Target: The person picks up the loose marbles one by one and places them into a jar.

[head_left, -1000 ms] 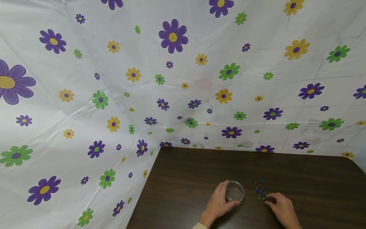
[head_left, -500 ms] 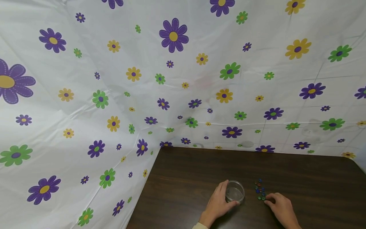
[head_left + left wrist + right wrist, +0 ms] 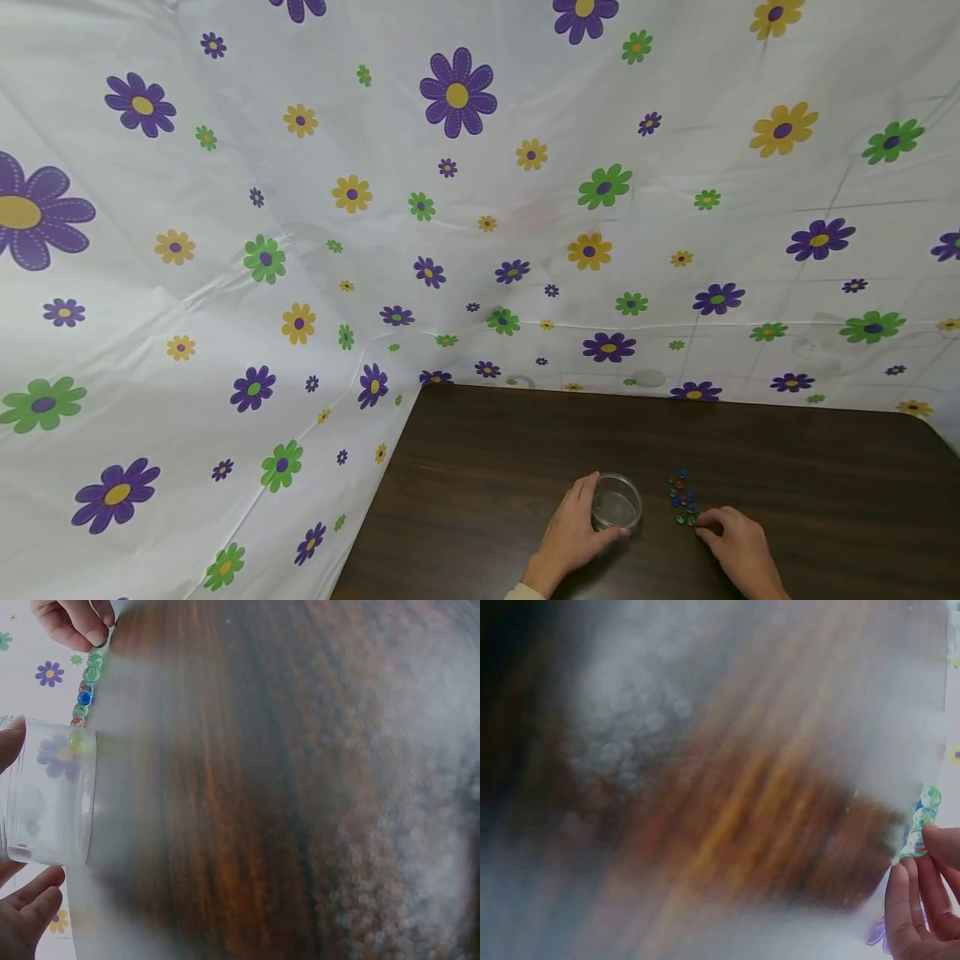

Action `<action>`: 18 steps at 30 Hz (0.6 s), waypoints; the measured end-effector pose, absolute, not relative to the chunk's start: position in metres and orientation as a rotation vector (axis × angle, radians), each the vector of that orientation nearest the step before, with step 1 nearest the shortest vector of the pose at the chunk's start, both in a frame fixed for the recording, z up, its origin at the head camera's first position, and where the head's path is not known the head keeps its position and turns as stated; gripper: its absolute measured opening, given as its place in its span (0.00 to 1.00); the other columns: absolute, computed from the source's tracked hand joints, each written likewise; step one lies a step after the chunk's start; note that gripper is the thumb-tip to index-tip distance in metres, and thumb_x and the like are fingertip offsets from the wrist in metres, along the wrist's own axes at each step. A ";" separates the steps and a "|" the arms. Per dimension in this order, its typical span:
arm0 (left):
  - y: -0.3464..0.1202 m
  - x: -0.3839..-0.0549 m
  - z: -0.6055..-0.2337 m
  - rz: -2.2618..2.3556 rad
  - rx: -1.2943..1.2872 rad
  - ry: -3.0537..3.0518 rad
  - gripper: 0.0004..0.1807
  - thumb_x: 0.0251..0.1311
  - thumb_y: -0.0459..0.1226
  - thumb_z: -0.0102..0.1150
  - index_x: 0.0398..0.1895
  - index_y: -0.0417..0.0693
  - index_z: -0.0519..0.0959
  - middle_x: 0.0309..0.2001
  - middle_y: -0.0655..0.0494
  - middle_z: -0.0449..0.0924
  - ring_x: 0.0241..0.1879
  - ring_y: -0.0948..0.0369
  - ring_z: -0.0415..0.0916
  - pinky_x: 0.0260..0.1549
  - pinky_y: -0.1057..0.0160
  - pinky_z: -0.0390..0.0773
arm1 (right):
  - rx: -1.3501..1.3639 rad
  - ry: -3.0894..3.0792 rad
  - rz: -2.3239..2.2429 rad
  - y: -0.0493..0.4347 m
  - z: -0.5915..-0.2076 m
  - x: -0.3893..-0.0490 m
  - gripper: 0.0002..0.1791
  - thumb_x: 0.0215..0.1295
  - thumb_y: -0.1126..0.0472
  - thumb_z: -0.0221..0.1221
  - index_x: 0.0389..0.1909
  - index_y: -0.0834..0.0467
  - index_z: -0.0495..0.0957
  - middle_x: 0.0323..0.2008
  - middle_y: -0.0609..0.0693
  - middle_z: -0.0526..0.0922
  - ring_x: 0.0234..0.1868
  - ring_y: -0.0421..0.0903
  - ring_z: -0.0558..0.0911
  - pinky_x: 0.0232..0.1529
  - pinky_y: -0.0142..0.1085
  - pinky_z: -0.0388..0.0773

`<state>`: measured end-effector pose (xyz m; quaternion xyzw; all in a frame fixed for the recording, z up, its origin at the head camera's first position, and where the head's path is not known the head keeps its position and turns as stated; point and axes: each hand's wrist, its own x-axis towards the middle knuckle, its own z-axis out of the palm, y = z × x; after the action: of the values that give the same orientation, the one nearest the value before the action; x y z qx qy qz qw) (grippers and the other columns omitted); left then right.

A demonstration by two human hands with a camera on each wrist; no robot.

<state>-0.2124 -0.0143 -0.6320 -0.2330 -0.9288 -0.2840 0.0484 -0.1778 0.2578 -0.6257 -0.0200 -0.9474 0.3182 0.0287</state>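
A clear round container (image 3: 617, 505) stands on the dark wooden table, its open top facing up. My left hand (image 3: 572, 529) grips it from the left, thumb on the near side and fingers around the far side; the left wrist view shows the container's transparent wall (image 3: 56, 799) between thumb and fingers. To its right lies a loose cluster of glass marbles (image 3: 681, 500), green, blue and reddish-brown. At the cluster's near end my right hand (image 3: 738, 546) pinches a marble (image 3: 917, 844) between thumb and fingertips, which partly hide it.
The dark wooden table (image 3: 525, 442) reaches back to a white sheet (image 3: 510, 208) printed with purple, green and yellow flowers. The same sheet hangs along the table's left side. The marbles (image 3: 91, 673) form a narrow row behind the container in the left wrist view.
My right hand's fingertips have shifted slightly at the near end of the marbles. The left hand and the container stay in place.
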 end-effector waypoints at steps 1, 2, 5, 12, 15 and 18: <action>-0.014 -0.212 -0.632 -0.863 -0.710 -2.831 0.49 0.60 0.63 0.68 0.77 0.48 0.64 0.70 0.56 0.71 0.66 0.58 0.72 0.57 0.58 0.78 | -0.068 -2.915 0.985 0.258 -0.626 -0.177 0.06 0.55 0.72 0.72 0.32 0.64 0.86 0.34 0.53 0.84 0.38 0.60 0.84 0.40 0.55 0.80; -0.014 -0.212 -0.632 -0.863 -0.710 -2.830 0.49 0.60 0.63 0.69 0.77 0.48 0.64 0.69 0.56 0.71 0.65 0.58 0.73 0.56 0.58 0.78 | -0.075 -2.908 0.989 0.258 -0.625 -0.177 0.05 0.55 0.72 0.72 0.32 0.64 0.86 0.34 0.54 0.84 0.38 0.61 0.84 0.39 0.55 0.80; -0.014 -0.212 -0.632 -0.860 -0.710 -2.827 0.49 0.60 0.63 0.69 0.77 0.48 0.64 0.69 0.56 0.71 0.65 0.59 0.73 0.56 0.58 0.79 | -0.101 -2.884 1.003 0.257 -0.624 -0.176 0.05 0.56 0.72 0.72 0.32 0.65 0.86 0.34 0.55 0.84 0.38 0.62 0.84 0.40 0.56 0.81; -0.015 -0.212 -0.631 -0.858 -0.712 -2.820 0.49 0.60 0.63 0.69 0.77 0.48 0.64 0.69 0.56 0.72 0.65 0.58 0.73 0.55 0.58 0.79 | -0.112 -2.787 0.986 0.254 -0.623 -0.173 0.05 0.55 0.73 0.72 0.33 0.66 0.87 0.35 0.57 0.85 0.41 0.63 0.85 0.42 0.57 0.81; -0.015 -0.212 -0.631 -0.859 -0.707 -2.823 0.49 0.60 0.63 0.68 0.77 0.49 0.64 0.69 0.56 0.72 0.65 0.58 0.73 0.55 0.58 0.79 | -0.088 -2.712 0.961 0.252 -0.625 -0.172 0.06 0.53 0.73 0.74 0.31 0.64 0.87 0.34 0.54 0.85 0.38 0.60 0.86 0.40 0.54 0.82; -0.015 -0.211 -0.631 -0.860 -0.703 -2.825 0.49 0.60 0.63 0.68 0.77 0.48 0.64 0.69 0.56 0.71 0.65 0.58 0.73 0.55 0.58 0.79 | -0.062 -2.636 0.928 0.250 -0.625 -0.170 0.07 0.50 0.74 0.74 0.29 0.63 0.88 0.32 0.52 0.85 0.35 0.57 0.86 0.36 0.52 0.83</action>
<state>-0.2113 -0.0147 -0.6309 -0.2312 -0.9294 -0.2829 0.0529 -0.1703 0.2500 -0.6253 -0.0218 -0.9290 0.3270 0.1721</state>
